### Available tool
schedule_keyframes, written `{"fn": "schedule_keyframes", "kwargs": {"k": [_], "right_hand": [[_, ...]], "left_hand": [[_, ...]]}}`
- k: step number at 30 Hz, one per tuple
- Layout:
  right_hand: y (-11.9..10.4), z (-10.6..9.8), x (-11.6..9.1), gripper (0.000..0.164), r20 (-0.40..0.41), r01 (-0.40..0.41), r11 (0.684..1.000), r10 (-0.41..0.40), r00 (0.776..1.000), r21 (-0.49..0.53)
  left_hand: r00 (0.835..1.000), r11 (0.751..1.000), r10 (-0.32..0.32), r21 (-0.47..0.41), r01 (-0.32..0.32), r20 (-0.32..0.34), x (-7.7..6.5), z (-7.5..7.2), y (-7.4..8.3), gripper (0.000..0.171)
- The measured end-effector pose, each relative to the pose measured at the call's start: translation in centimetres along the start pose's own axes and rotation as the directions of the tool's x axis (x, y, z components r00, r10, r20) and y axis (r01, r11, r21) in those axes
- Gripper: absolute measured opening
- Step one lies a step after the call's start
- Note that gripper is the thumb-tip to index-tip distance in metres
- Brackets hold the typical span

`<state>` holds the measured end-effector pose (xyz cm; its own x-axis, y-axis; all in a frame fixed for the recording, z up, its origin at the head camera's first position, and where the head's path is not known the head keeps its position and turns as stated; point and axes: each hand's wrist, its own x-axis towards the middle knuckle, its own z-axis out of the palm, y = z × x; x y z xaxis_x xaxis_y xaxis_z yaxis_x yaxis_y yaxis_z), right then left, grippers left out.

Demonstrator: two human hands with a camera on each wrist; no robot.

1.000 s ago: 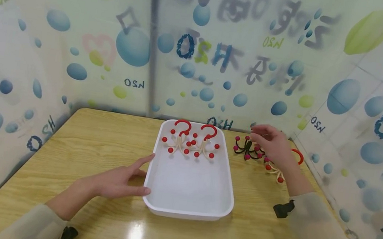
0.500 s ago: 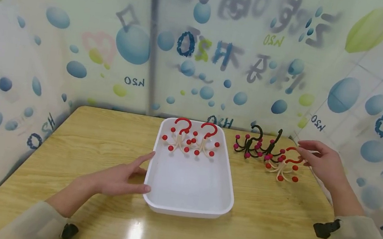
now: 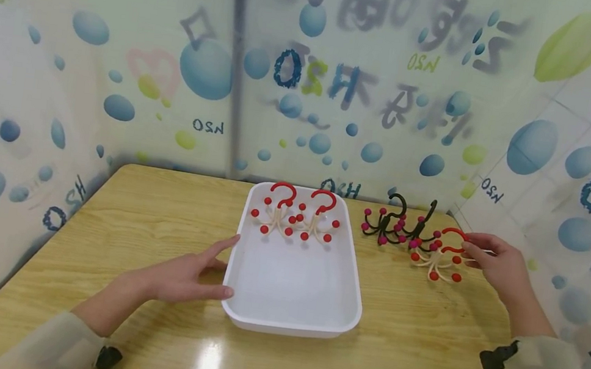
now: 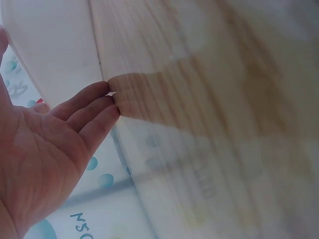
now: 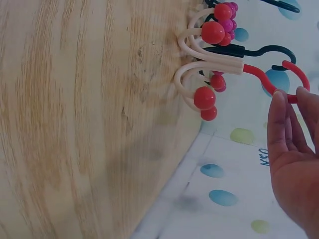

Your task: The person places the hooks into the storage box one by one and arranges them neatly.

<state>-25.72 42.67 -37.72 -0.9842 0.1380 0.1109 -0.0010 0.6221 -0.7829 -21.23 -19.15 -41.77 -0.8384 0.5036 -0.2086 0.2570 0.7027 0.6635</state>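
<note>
Backdrop: pale wall covering point(image 3: 299, 154) with blue and green bubbles and mirrored H2O lettering; wood-grain table point(image 3: 171, 206) across the lower half.
Cream-and-red claw hanger point(image 3: 436, 260): right of frame on the table side, hook up, in front of the right-hand black hanger point(image 3: 419, 229); contact between the two can't be told.
Right hand point(image 3: 504, 265): pinching that hanger's red hook point(image 5: 261, 78), thumb against fingers.
Left hand point(image 3: 179, 278): fingers spread, not clenched; index and thumb resting on the left rim of the white tray point(image 3: 291, 325), centre of frame.
In tray: left tray hanger point(image 3: 277, 219) and right tray hanger point(image 3: 315, 224), same cream-and-red type, side by side at the far end.
Other black hanger: left-hand black hanger point(image 3: 383, 227), nearer the tray.
Handling: looks like light, stiff plastic; smooth, probably a bit slippery. Splayed arms could snag on neighbours. Best hold: hook or cream stem point(image 5: 224, 63), not the balls.
Right wrist view only: the pinch close up on the hook's bend, plus how the arms curl back up; no tray there.
Left wrist view only: three straight fingers reaching the tabletop beside the tray; head view mostly hides them.
</note>
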Motion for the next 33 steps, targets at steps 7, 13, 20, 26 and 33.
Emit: {"fn": "schedule_keyframes", "kwargs": {"k": [7,13,20,26,33], "right_hand": [[0.0,0.4,0.3,0.051,-0.013,-0.034,0.999,0.034,0.999,0.006],[-0.3,0.4,0.1,0.051,-0.042,-0.041,0.999,0.04,0.998,-0.033],[-1.5,0.0,-0.8,0.054,-0.076,-0.024,0.998,0.019,0.997,-0.057],[-3.5,-0.2,-1.8,0.061,-0.081,-0.015,0.998,0.011,0.997,-0.054],[-6.8,0.9,-3.1,0.037,-0.038,0.138,0.989,-0.137,0.99,0.044]], "left_hand": [[1.0,1.0,0.015,0.015,-0.015,-0.007,0.1,0.0,-0.2,0.099],[1.0,1.0,0.024,0.017,-0.024,-0.014,0.0,0.1,-0.2,0.099],[0.999,0.999,0.036,0.025,-0.036,-0.017,0.0,0.1,-0.3,0.099],[0.998,0.998,0.053,0.04,-0.052,-0.022,0.1,0.1,-0.3,0.1],[0.999,0.999,0.036,0.027,-0.036,-0.018,0.0,0.2,-0.3,0.1]]}}
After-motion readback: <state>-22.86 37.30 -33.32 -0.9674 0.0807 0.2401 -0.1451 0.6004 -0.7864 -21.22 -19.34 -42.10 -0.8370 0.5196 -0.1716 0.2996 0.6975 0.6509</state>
